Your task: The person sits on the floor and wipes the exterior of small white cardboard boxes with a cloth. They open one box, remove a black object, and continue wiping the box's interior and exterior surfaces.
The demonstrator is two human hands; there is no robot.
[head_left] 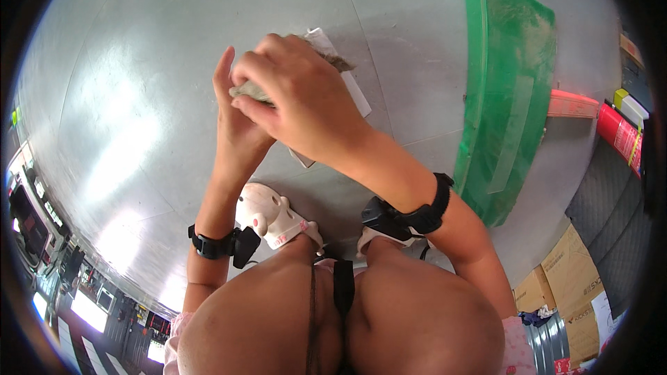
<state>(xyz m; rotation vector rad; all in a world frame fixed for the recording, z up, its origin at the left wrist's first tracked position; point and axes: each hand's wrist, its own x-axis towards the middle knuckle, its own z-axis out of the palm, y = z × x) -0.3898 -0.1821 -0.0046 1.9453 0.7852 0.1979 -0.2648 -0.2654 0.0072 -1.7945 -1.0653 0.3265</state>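
A grey cloth, all crumpled and bunched up!
There's a pale fold poking out under the right hand, what looks like its darker, ragged edge past the knuckles, and behind, a flat white piece lies slantwise, largely hidden.

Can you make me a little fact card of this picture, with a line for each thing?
Right hand: curled over a greyish lump
Left hand: close against the lump; its grip is partly hidden
Under the hands: white flat thing, partly covered
Floor: grey
Feet: white clog-like shoes
Right side: green object, red fire extinguisher
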